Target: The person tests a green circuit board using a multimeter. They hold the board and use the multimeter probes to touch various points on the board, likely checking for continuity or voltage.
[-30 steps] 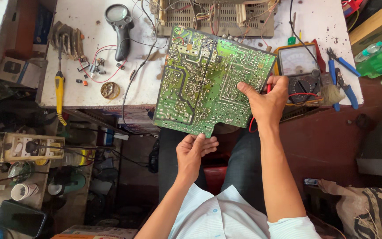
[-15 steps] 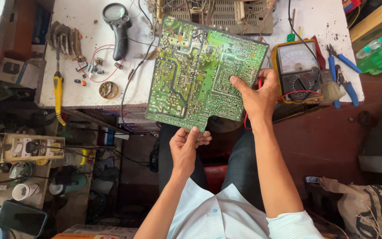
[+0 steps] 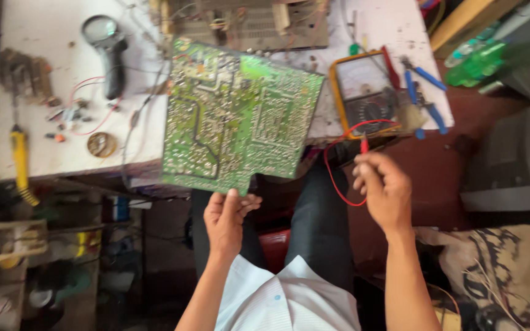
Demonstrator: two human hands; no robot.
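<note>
Head view: left hand point(image 3: 225, 217) pinches green circuit board point(image 3: 237, 116); right hand point(image 3: 384, 190) grips red probe point(image 3: 364, 144).

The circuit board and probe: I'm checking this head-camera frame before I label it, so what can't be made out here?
- Circuit board: its component side faces away; only the blurred solder side shows.
- Right hand: pinches a red probe; its tip is too small and blurred.
- Left hand: fingertips behind the board's lower edge are hidden.
- Yellow multimeter: dial is blurred.
- Chassis behind the board: cut off by the top edge.
</note>
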